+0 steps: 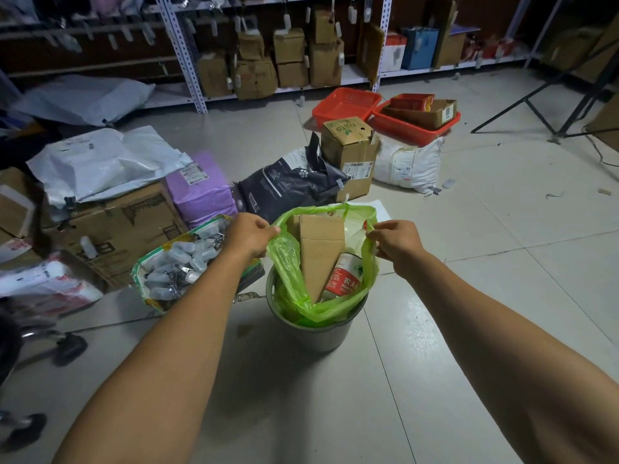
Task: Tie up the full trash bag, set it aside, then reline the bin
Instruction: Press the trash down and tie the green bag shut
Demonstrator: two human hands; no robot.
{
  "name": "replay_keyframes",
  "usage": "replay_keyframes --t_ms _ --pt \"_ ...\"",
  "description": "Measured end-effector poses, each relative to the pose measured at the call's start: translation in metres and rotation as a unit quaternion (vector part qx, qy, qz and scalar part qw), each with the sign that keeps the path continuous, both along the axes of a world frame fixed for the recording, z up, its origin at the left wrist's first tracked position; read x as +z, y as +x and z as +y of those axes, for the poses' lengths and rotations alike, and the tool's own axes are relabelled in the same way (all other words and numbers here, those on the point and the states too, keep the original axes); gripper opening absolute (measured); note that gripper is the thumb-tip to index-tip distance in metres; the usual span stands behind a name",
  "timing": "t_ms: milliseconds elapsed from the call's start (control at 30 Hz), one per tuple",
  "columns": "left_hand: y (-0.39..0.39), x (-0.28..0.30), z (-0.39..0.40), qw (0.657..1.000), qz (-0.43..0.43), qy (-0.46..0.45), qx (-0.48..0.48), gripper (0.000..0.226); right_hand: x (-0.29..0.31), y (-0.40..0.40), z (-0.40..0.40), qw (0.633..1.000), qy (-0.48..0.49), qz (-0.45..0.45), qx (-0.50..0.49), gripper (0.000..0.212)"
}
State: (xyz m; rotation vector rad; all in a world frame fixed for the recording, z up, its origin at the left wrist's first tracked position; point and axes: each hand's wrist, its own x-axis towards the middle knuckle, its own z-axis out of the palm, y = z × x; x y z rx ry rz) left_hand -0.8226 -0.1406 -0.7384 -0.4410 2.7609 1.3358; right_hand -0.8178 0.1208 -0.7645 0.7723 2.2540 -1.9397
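A green trash bag [291, 262] sits in a round grey bin [318, 336] on the tiled floor. Inside it stand a brown cardboard box [320, 249] and a plastic bottle with a red label [345, 276]. My left hand [251, 234] grips the bag's left edge, held up above the bin. My right hand [393, 241] pinches the bag's right edge at about the same height. The bag's mouth is stretched open between both hands.
A foil-lined bag of small bottles [181, 262] sits just left of the bin. Cardboard boxes [110, 229], a purple parcel [201, 192] and a black sack [291, 182] lie behind. Red baskets [345, 103] and shelving [268, 55] are farther back. A tripod [552, 105] stands right.
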Motion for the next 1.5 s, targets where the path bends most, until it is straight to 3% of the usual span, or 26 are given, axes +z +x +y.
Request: replay_keyframes --t_ms 133,200,300,433,567,667,800,1000,1067,1233,1333,1500 --pt "-0.001 -0.003 0.003 0.990 0.001 -0.134 -0.035 0.027 0.005 0.006 0.006 0.999 -0.030 -0.011 0.019 0.029" --pt "0.001 -0.002 0.005 0.988 0.013 -0.153 -0.018 0.028 0.008 0.009 0.007 0.999 -0.032 -0.016 0.030 0.024" --pt "0.001 -0.001 0.007 0.990 0.039 -0.133 0.017 0.022 0.008 0.011 0.008 0.998 -0.017 -0.043 0.030 0.007" --pt "-0.002 0.001 0.011 0.993 0.069 -0.093 0.035 0.012 0.009 0.017 0.010 0.994 -0.006 -0.093 0.056 0.029" --pt "-0.006 0.002 0.015 0.996 0.077 -0.026 0.032 0.023 0.010 0.024 0.010 0.989 0.004 -0.101 0.105 0.026" --pt "-0.005 0.001 0.021 0.995 0.087 -0.051 0.010 0.021 0.008 0.028 0.009 0.988 0.006 -0.086 0.127 0.015" --pt "-0.006 -0.002 0.025 0.993 0.085 -0.077 0.002 0.016 0.006 0.029 0.010 0.993 0.000 -0.054 0.108 0.017" --pt "-0.009 -0.005 0.014 0.987 -0.015 -0.131 -0.092 0.019 0.016 0.020 0.005 0.997 -0.021 0.002 0.072 0.021" --pt "-0.006 -0.006 0.013 0.985 -0.009 -0.137 -0.109 0.021 0.018 0.019 0.004 0.997 -0.028 0.012 0.066 0.020" --pt "-0.003 -0.004 0.013 0.985 0.038 -0.140 -0.091 0.023 0.014 0.014 0.000 0.997 -0.055 0.026 0.052 0.022" --pt "-0.003 -0.003 0.011 0.980 0.042 -0.174 -0.085 0.011 0.010 0.008 0.000 0.997 -0.063 0.029 0.039 0.031" --pt "-0.004 0.004 0.012 0.984 0.064 -0.168 -0.008 0.022 0.013 0.004 -0.002 0.996 -0.058 0.055 0.034 0.026"
